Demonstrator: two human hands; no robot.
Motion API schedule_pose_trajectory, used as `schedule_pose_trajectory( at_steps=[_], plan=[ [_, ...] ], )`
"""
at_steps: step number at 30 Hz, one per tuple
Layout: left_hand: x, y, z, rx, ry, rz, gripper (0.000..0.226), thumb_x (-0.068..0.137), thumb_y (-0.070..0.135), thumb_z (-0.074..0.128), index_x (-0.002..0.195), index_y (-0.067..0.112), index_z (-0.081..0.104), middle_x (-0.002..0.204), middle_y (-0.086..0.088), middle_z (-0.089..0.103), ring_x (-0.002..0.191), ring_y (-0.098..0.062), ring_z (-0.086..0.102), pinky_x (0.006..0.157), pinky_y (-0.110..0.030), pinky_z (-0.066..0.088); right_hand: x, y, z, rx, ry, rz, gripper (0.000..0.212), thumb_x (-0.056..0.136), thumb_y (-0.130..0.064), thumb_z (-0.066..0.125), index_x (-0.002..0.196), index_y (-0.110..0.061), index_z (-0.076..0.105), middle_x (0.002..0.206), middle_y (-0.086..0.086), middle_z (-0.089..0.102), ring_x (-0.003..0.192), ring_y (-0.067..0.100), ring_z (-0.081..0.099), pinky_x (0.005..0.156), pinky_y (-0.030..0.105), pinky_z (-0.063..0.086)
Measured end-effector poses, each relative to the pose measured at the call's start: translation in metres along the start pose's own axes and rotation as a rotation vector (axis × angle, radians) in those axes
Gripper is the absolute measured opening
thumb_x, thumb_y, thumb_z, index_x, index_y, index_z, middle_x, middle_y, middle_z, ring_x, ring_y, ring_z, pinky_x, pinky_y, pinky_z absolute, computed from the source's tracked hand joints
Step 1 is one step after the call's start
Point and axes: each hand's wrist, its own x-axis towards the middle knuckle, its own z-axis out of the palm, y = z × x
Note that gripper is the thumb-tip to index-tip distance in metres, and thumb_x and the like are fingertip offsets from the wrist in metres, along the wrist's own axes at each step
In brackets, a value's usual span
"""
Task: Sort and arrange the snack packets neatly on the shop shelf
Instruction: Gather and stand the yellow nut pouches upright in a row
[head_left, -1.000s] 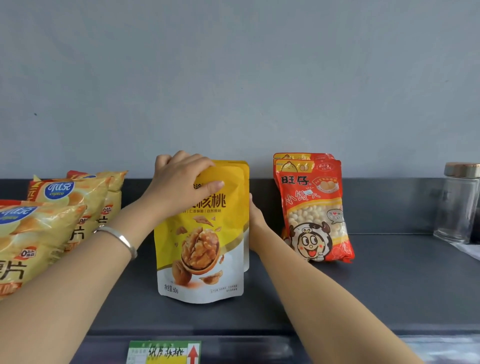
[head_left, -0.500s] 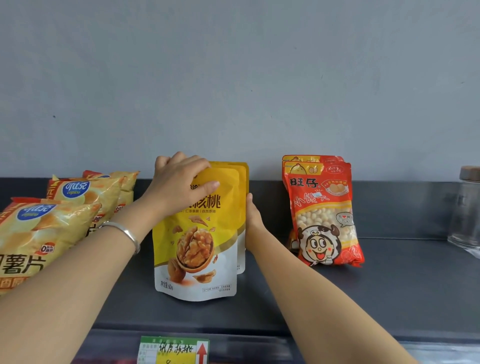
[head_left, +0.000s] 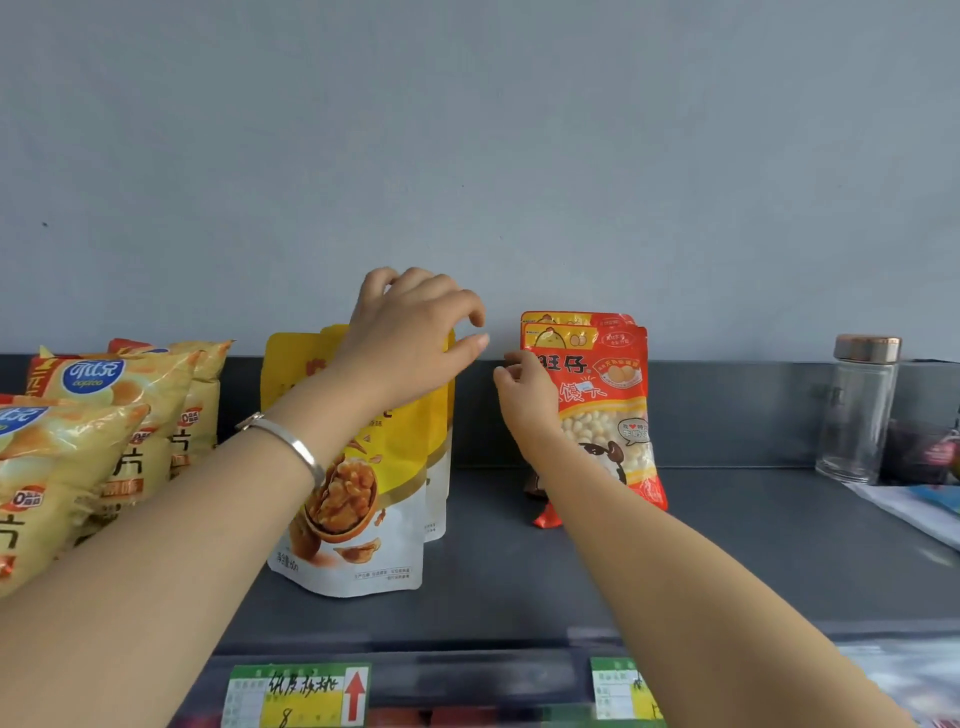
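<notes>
Two yellow walnut packets (head_left: 358, 525) stand one behind the other on the dark grey shelf (head_left: 727, 551). My left hand (head_left: 410, 343) hovers at their top edge with fingers spread and loosely curved, holding nothing. To the right, two red packets of small white biscuits (head_left: 618, 410) lean on the back wall. My right hand (head_left: 524, 400) is at the front red packet's left edge, with curled fingers pinching it. On the left lie several yellow potato chip bags (head_left: 119, 400).
A glass jar with a copper lid (head_left: 860, 410) stands at the far right, with papers (head_left: 924, 512) lying beside it. Price labels (head_left: 298, 693) are fixed to the shelf's front rail. A bare grey gap separates the walnut packets from the red ones.
My left hand let go of the front walnut packet and rose above its top. My right hand left the walnut packets' right side and moved to the red packet's left edge.
</notes>
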Motion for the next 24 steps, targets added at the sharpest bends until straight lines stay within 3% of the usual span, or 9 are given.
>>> schedule_pose_trajectory(
  at_steps=[5,7,9,12,15,17,19,21,24],
  plan=[
    [0.015,0.057,0.019,-0.245,-0.014,-0.012,0.024,0.094,0.03,0.05,0.113,0.019,0.06,0.118,0.001,0.058,0.109,-0.016,0.052,0.089,-0.027,0.039,0.008,0.012,-0.052,-0.341,0.218,-0.177,0.035,0.095,-0.018,0.049,0.13,-0.014,0.053,0.129,0.009,0.054,0.118,0.027,0.05,0.092,0.039,0.045],
    [0.015,0.08,0.039,-0.457,-0.086,-0.133,0.032,0.094,0.027,0.052,0.125,0.021,0.054,0.128,0.001,0.053,0.115,-0.015,0.052,0.093,-0.028,0.043,0.01,0.026,-0.075,-0.436,0.314,-0.11,0.042,0.093,-0.022,0.052,0.135,-0.016,0.048,0.138,0.009,0.046,0.126,0.029,0.042,0.097,0.041,0.04],
    [0.011,0.098,0.064,-0.613,-0.217,-0.267,0.049,0.093,0.026,0.054,0.139,0.022,0.039,0.139,-0.002,0.043,0.125,-0.017,0.046,0.096,-0.026,0.037,0.011,0.043,-0.093,-0.465,0.34,0.026,0.057,0.09,-0.034,0.058,0.142,-0.017,0.039,0.145,0.01,0.039,0.133,0.031,0.036,0.102,0.045,0.037],
    [-0.003,0.108,0.106,-0.773,-0.406,-0.485,0.069,0.088,0.026,0.062,0.145,0.025,0.023,0.14,-0.006,0.034,0.125,-0.022,0.044,0.092,-0.025,0.036,0.012,0.071,-0.111,-0.283,0.213,0.281,0.089,0.081,-0.051,0.066,0.15,-0.017,0.021,0.153,0.012,0.027,0.138,0.033,0.032,0.107,0.05,0.035],
    [-0.015,0.107,0.136,-0.801,-0.511,-0.648,0.087,0.084,0.029,0.067,0.149,0.022,0.009,0.143,-0.008,0.032,0.128,-0.024,0.041,0.101,-0.037,0.04,0.017,0.095,-0.118,0.057,0.069,0.441,0.105,0.075,-0.055,0.071,0.152,-0.016,0.012,0.154,0.01,0.028,0.138,0.031,0.035,0.109,0.051,0.036],
    [-0.018,0.107,0.147,-0.839,-0.569,-0.723,0.099,0.085,0.027,0.066,0.151,0.02,-0.007,0.149,-0.008,0.026,0.134,-0.025,0.035,0.105,-0.04,0.038,0.022,0.102,-0.118,0.175,-0.012,0.437,0.09,0.074,-0.053,0.073,0.145,-0.015,0.031,0.144,0.008,0.046,0.126,0.028,0.051,0.102,0.048,0.044],
    [-0.017,0.107,0.153,-0.906,-0.575,-0.788,0.102,0.086,0.026,0.066,0.149,0.019,-0.014,0.152,-0.008,0.024,0.137,-0.026,0.032,0.107,-0.041,0.036,0.025,0.102,-0.117,0.243,-0.08,0.368,0.059,0.08,-0.043,0.072,0.127,-0.016,0.051,0.124,0.006,0.063,0.107,0.023,0.063,0.094,0.042,0.051],
    [-0.016,0.107,0.157,-0.981,-0.566,-0.844,0.103,0.086,0.026,0.066,0.149,0.02,-0.015,0.153,-0.007,0.026,0.138,-0.025,0.032,0.109,-0.041,0.034,0.027,0.103,-0.117,0.285,-0.129,0.33,0.043,0.083,-0.038,0.071,0.118,-0.018,0.056,0.114,0.004,0.068,0.1,0.021,0.066,0.091,0.04,0.053],
    [-0.016,0.108,0.164,-1.073,-0.552,-0.889,0.103,0.085,0.026,0.068,0.15,0.023,-0.012,0.15,-0.003,0.033,0.136,-0.024,0.036,0.109,-0.042,0.035,0.027,0.104,-0.118,0.311,-0.165,0.31,0.039,0.084,-0.038,0.07,0.116,-0.02,0.057,0.109,0.002,0.069,0.099,0.021,0.067,0.09,0.04,0.053]
  ],
)
